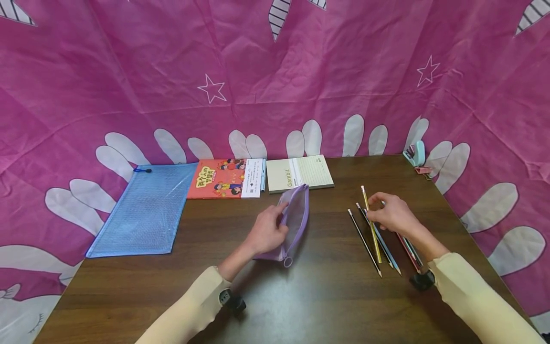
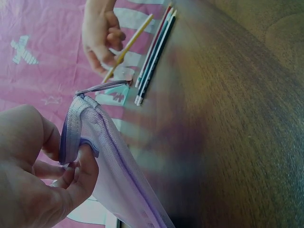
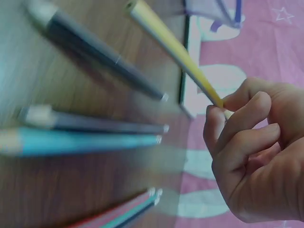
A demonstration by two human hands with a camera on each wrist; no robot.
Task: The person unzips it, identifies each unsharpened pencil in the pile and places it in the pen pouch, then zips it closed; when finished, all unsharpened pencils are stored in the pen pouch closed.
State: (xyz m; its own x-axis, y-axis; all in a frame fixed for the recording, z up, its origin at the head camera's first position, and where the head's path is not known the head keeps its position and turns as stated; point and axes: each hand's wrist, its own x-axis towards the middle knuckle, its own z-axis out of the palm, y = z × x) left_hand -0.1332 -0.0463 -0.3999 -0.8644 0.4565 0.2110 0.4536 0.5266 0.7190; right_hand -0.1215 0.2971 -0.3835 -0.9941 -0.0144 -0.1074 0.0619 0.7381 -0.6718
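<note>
My left hand (image 1: 266, 231) grips a purple mesh zip pouch (image 1: 296, 217) near the middle of the table. In the left wrist view the thumb and fingers pinch the pouch's edge (image 2: 71, 137), and its zipped mouth gapes. To the right, my right hand (image 1: 393, 212) pinches a yellow pencil (image 3: 171, 45) near one end. The pencil is raised and tilted above the table. Beneath and beside that hand lie a black pencil (image 1: 364, 242), a blue pencil (image 1: 388, 253) next to another dark one, and a red pencil (image 1: 406, 251) among several grouped together, partly hidden by the wrist.
A blue mesh zip bag (image 1: 142, 210) lies flat at the left. Along the back edge are a red picture book (image 1: 219, 179), a slim light-blue item (image 1: 263, 174) and a cream notebook (image 1: 313, 173). A light-blue stapler (image 1: 415, 154) and a small pink object (image 1: 424, 170) sit at the back right corner.
</note>
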